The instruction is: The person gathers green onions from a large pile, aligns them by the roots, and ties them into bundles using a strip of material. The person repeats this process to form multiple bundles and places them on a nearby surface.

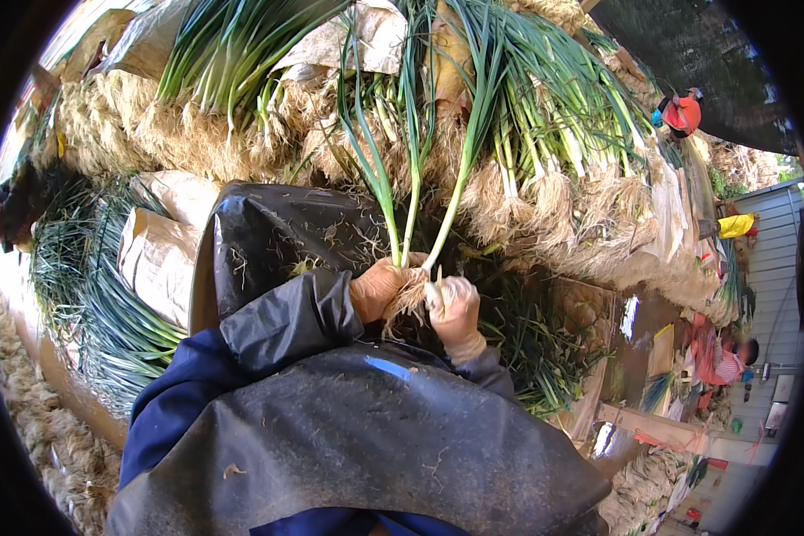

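Three long green onions rise from my left hand, which is closed round their white lower ends. Their leaves fan upward over the pile behind, and their pale, stringy roots hang between my two hands. On the right side of the roots is my right hand, in a whitish glove, with its fingers curled closed. A small tan tip shows above those fingers; what they grip is too small to make out.
Bundled green onions with shaggy roots line the far side. More green onions lie at the left beside pale sacking. A dark apron covers my lap, and cut leaves lie at the right. Other people are far right.
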Demonstrator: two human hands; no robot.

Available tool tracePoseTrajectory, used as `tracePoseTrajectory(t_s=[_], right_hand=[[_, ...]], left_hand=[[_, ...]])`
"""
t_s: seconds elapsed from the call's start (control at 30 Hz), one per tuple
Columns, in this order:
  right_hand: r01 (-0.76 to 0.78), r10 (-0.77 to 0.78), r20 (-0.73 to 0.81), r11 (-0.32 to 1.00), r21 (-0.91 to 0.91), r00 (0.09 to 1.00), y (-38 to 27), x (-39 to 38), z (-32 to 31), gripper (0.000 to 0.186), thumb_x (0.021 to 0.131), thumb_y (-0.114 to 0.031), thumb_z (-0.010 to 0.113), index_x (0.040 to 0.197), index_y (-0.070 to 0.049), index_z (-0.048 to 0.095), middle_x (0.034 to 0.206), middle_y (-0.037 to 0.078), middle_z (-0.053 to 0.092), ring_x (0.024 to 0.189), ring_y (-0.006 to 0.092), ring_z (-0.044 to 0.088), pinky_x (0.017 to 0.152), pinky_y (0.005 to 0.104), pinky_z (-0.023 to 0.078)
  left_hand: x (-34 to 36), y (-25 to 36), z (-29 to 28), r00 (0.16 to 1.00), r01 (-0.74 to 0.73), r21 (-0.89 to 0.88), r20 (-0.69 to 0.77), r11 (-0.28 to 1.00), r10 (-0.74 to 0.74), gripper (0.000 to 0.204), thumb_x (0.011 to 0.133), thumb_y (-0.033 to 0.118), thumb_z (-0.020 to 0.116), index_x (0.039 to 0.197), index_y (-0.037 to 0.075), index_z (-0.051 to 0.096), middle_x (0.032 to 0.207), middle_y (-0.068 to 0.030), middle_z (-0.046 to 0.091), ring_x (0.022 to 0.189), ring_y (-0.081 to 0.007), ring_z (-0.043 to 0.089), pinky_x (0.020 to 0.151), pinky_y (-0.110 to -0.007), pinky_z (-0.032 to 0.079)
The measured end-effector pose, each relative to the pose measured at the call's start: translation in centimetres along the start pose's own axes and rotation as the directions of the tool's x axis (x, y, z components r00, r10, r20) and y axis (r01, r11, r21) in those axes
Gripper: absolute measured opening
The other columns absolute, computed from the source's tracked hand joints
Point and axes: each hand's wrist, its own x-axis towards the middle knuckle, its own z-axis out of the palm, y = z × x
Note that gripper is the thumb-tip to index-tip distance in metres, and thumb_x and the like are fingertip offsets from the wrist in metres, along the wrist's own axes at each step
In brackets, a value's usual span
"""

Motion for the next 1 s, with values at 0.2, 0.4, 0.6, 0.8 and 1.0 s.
tracePoseTrajectory(t_s=[0.2, 0.4, 0.6, 0.8, 1.0], right_hand=[[-0.19, 0.386, -0.039, 0.536, 0.823, 0.921, -4.2, 1.3, -4.1, 0.023, 0.096, -0.01, 0.048, 0.078, -0.002, 0.059, 0.071, 0.008, 0.061, 0.055, 0.0213, 0.056, 0.054, 0.0322, 0.045], [-0.389, 0.324, 0.378, 0.914, 0.111, 0.868, -2.1, 5.7, -1.9, 0.022, 0.082, -0.013, 0.075, 0.103, -0.006, 0.07, 0.071, 0.006, 0.067, 0.059, 0.0154, 0.062, 0.057, 0.029, 0.048], [-0.586, 0.36, 0.496, 0.681, 0.44, 0.791, -4.0, 4.4, -0.6, 0.016, 0.089, -0.016, 0.069, 0.082, -0.002, 0.064, 0.067, 0.005, 0.064, 0.059, 0.0142, 0.059, 0.057, 0.0274, 0.047], [-0.579, 0.335, 0.483, 0.318, 0.751, 0.809, -3.9, 6.1, -3.6, 0.011, 0.097, -0.004, 0.057, 0.088, 0.001, 0.062, 0.071, 0.006, 0.065, 0.057, 0.0136, 0.062, 0.058, 0.026, 0.054], [-0.526, 0.361, 0.548, 0.832, 0.175, 0.754, -1.5, 5.2, -1.4, 0.019, 0.086, -0.017, 0.071, 0.086, 0.002, 0.069, 0.068, 0.007, 0.068, 0.06, 0.0117, 0.06, 0.058, 0.0284, 0.048]], left_hand=[[0.6, -0.7, 0.0, 0.989, -0.064, 0.317, 0.147, 0.946, 0.018, 0.043, 0.094, 0.009, 0.065, 0.133, 0.003, 0.047, 0.09, -0.0022, 0.058, 0.08, -0.0119, 0.058, 0.072, -0.025, 0.051], [1.1, -1.9, 0.4, 0.905, -0.414, 0.355, 0.254, 0.838, 0.34, 0.053, 0.095, 0.011, 0.062, 0.141, 0.008, 0.035, 0.121, -0.0059, 0.055, 0.112, -0.016, 0.054, 0.09, -0.03, 0.05], [0.9, -0.7, -0.3, 0.957, -0.072, -0.114, 0.273, 0.991, 0.101, 0.056, 0.092, 0.009, 0.063, 0.141, 0.01, 0.036, 0.116, -0.0056, 0.056, 0.105, -0.0172, 0.055, 0.088, -0.03, 0.05], [-0.3, 1.0, 1.3, 0.994, -0.073, 0.352, 0.106, 0.933, 0.038, 0.091, 0.082, 0.009, 0.08, 0.152, 0.01, 0.022, 0.097, -0.0011, 0.064, 0.072, -0.0114, 0.062, 0.058, -0.023, 0.053], [0.8, -0.7, 0.6, 0.946, -0.309, 0.801, 0.2, 0.513, 0.257, 0.086, 0.072, -0.005, 0.079, 0.141, 0.01, 0.032, 0.116, -0.0055, 0.058, 0.104, -0.0153, 0.056, 0.087, -0.032, 0.051]])
